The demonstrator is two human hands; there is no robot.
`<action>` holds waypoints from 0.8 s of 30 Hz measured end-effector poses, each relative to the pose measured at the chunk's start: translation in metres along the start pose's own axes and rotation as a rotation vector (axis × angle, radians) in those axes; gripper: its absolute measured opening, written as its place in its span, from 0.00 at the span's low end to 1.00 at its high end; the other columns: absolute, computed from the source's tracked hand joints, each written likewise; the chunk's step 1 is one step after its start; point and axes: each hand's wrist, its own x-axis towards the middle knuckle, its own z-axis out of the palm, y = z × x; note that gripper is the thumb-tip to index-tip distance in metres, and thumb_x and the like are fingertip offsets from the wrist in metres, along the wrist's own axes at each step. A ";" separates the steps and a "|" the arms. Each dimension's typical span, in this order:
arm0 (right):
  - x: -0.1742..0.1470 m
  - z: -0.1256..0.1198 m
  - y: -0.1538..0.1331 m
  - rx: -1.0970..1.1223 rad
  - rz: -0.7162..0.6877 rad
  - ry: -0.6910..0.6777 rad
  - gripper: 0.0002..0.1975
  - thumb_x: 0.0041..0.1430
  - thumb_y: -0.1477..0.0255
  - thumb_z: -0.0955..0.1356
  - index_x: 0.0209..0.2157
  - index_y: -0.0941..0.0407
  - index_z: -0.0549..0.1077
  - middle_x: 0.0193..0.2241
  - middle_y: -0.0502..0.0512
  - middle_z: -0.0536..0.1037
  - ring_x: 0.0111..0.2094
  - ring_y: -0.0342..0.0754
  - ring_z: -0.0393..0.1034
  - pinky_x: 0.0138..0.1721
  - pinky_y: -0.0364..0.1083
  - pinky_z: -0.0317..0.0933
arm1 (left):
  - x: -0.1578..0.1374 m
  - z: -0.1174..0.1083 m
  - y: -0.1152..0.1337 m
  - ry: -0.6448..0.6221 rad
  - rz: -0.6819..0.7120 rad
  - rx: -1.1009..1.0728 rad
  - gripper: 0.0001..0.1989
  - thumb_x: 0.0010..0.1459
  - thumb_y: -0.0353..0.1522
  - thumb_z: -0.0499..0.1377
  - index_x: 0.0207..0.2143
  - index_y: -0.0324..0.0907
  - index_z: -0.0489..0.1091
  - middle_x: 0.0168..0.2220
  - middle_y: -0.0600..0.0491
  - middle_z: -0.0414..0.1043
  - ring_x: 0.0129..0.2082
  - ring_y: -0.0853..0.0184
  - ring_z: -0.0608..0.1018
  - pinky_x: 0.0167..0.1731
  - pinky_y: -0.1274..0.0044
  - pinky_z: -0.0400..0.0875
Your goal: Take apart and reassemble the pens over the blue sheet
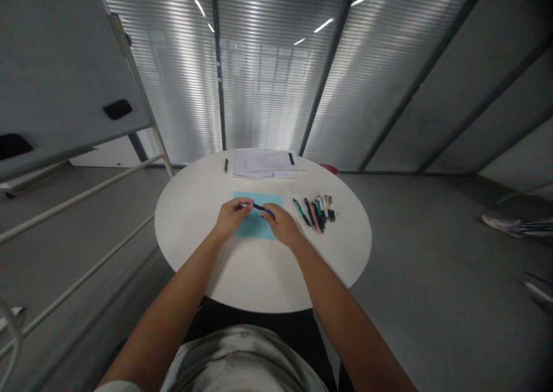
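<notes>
Both hands meet over a light-blue sheet (253, 229) on the round white table. Between them is a dark pen (260, 207) with a blue part at its right end. My left hand (232, 216) pinches the pen's left end. My right hand (279, 222) grips its blue right end. A small dark mark or object shows on the sheet below the pen; it is too small to make out. To the right of my right hand lies a group of several pens and markers (317, 213) in green, black, pink, white and yellow.
Printed papers (261, 162) are stacked at the table's (185, 219) far side, with a dark pen (226, 165) left of them. A whiteboard on a white frame (82, 196) stands at the left. Another person's shoe (501, 226) shows on the floor at far right.
</notes>
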 end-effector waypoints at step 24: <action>0.000 -0.002 -0.006 0.111 0.010 -0.024 0.15 0.66 0.64 0.56 0.42 0.54 0.69 0.36 0.54 0.74 0.39 0.46 0.68 0.41 0.44 0.60 | -0.001 0.003 0.005 0.008 -0.003 -0.075 0.15 0.47 0.37 0.65 0.36 0.40 0.72 0.27 0.54 0.70 0.20 0.75 0.68 0.21 0.81 0.62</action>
